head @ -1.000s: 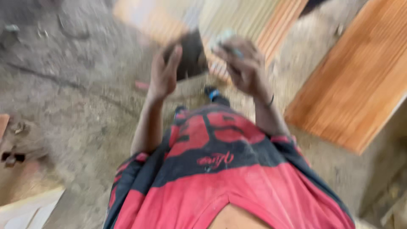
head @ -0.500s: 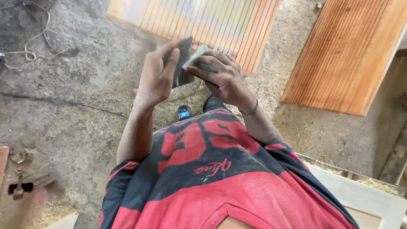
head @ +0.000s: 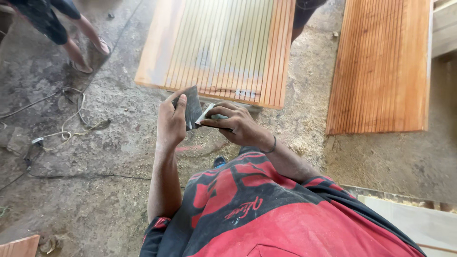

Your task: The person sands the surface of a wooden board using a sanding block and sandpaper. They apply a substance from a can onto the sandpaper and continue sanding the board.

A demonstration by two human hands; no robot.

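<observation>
holding: a dark sheet of sandpaper [head: 192, 108], raised in front of the chest, above the floor [head: 95, 190]
left hand [head: 171, 121]: thumb and fingers pinched narrow on the sheet's left edge
right hand [head: 235, 124]: closed over the pale folded end [head: 207, 114]
handling: judged light, thin and floppy; gritty, so unlikely to slip; best gripped at two opposite edges
surroundings: pale ribbed wooden panel [head: 223, 47] just beyond the hands; redder ribbed panel [head: 381, 66] at right; cable [head: 66, 128] at left; another person's legs [head: 81, 38] at the far left corner
</observation>
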